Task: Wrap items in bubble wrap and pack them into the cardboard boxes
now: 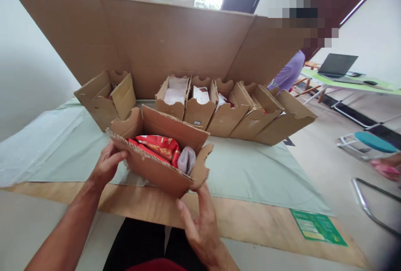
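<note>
In front of me is an open-topped cardboard box [156,179] with wavy-cut ends, tilted slightly toward me. Inside it lie red printed packets [163,148] and a greyish plastic-wrapped item [186,160]. My left hand [108,163] grips the box at its left end, thumb along the near wall. At the right end, my right hand [202,221] holds the lower near corner, its fingers going underneath and its thumb apart from the wall. The fingertips of both hands are partly hidden by the box.
A row of similar cardboard boxes [200,116] stands behind, with another box [108,100] at the left. A tall cardboard panel [188,41] rises at the back. The table has a pale green cloth [250,170] and a green sheet [318,227]. People are beyond the panel.
</note>
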### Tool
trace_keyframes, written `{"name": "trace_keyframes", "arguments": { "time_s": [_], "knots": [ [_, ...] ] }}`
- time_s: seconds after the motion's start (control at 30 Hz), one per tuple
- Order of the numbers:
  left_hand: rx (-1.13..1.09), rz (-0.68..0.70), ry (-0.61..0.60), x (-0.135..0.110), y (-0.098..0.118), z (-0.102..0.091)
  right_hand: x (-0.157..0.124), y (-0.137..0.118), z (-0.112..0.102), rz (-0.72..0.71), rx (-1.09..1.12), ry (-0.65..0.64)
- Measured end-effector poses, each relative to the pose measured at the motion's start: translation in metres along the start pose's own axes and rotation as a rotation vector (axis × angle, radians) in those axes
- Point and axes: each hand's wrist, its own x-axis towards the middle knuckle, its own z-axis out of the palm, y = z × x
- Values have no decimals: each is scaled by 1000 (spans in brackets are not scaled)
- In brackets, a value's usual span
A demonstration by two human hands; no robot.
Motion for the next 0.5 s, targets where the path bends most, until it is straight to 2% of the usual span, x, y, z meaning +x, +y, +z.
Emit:
{"name": "trace_keyframes", "arguments": {
  "time_s": [0.07, 0.13, 0.2, 0.27, 0.33, 0.4, 0.5],
  "knots": [
    [0, 41, 112, 10, -3, -2, -10, 6, 2, -90, 1, -109],
    [22, 29, 205, 5, -5, 0, -14, 19, -4, -92, 1, -181],
    [74, -18, 287, -16, -8, 5, -7, 34, -14, -14, -10, -162],
    [122, -76, 329, -49, -13, 12, 11, 47, -21, 81, 8, -121],
    [144, -146, 298, -85, -19, 21, 33, 54, -22, 143, 71, -174],
    [155, -181, 212, -114, -24, 29, 50, 53, -17, 185, 163, -304],
    [160, -112, 79, -133, -28, 38, 60, 42, 0, 225, 327, -453]
  ]
}}
